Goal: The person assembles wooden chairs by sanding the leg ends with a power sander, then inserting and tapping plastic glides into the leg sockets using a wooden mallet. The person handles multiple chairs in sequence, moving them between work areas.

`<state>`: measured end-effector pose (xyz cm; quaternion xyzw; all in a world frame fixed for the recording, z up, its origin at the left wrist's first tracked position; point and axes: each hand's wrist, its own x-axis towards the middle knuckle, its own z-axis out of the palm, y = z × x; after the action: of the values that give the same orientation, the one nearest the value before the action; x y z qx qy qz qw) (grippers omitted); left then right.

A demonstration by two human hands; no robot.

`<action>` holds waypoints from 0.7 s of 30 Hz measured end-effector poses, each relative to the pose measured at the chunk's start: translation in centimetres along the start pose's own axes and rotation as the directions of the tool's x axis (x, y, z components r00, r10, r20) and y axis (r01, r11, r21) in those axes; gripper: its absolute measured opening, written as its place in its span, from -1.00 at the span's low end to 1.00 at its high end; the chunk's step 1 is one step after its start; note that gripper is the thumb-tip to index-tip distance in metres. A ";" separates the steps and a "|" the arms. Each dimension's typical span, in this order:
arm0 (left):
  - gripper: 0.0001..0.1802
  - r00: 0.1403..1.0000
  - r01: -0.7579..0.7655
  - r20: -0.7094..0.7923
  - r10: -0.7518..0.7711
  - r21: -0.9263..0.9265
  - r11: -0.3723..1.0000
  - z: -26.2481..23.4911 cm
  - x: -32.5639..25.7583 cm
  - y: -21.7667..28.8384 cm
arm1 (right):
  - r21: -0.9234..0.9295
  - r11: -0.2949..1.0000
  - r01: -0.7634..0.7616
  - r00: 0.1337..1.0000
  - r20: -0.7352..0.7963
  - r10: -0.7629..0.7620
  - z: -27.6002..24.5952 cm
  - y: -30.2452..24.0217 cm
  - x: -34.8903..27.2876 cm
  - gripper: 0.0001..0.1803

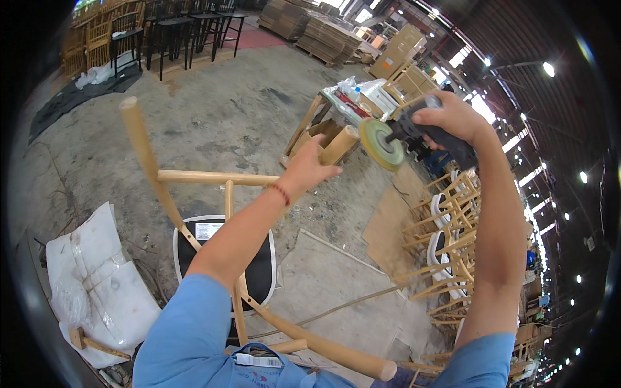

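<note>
A light wooden chair [223,177] lies with its legs up in front of me, its black seat underside [262,275] beneath the frame. My left hand [307,167] grips one chair leg close to its free end, thumb on one side and fingers on the other. Raised at the right, my right hand [453,118] is closed round the dark body of an angle grinder [446,143]. The grinder's yellowish round disc [381,145] faces the leg's end, very near it; I cannot tell whether they touch.
A small table [321,97] with plastic and a bottle stands beyond the leg. Several wooden chairs [446,252] line the right. White padded sheeting [103,278] and a hammer [97,344] lie at left. Dark stools [174,32] and cardboard stacks [326,39] stand farther back.
</note>
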<state>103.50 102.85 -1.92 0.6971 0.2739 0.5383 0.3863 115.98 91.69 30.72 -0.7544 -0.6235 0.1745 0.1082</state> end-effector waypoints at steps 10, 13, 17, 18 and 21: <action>-0.58 0.969 0.176 0.193 -0.152 -0.112 0.978 3.8 3.0 -0.3 | -0.038 0.990 -0.138 0.990 -0.025 0.137 3.0 -0.5 6.6 -0.40; -0.59 0.948 0.228 0.249 -0.198 -0.097 0.969 4.0 2.9 1.0 | -0.136 0.960 -0.243 0.970 -0.059 0.237 1.0 4.3 6.0 -0.46; -0.60 0.964 0.194 0.197 -0.178 -0.062 0.979 3.4 2.8 0.8 | -0.083 0.946 -0.315 0.949 -0.057 0.311 0.1 7.8 4.1 -0.55; -0.60 0.967 0.193 0.179 -0.180 -0.053 0.980 3.3 2.7 0.7 | 0.003 0.960 -0.279 0.959 -0.050 0.278 0.3 7.4 3.9 -0.55; -0.60 0.980 0.156 0.141 -0.141 -0.102 0.983 2.9 2.9 0.2 | 0.159 0.971 -0.179 0.983 0.000 0.181 0.1 5.7 3.9 -0.54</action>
<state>107.06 104.40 -0.55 0.6863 0.2680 0.4746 0.4815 121.72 94.35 28.00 -0.7981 -0.5359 0.2270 0.1562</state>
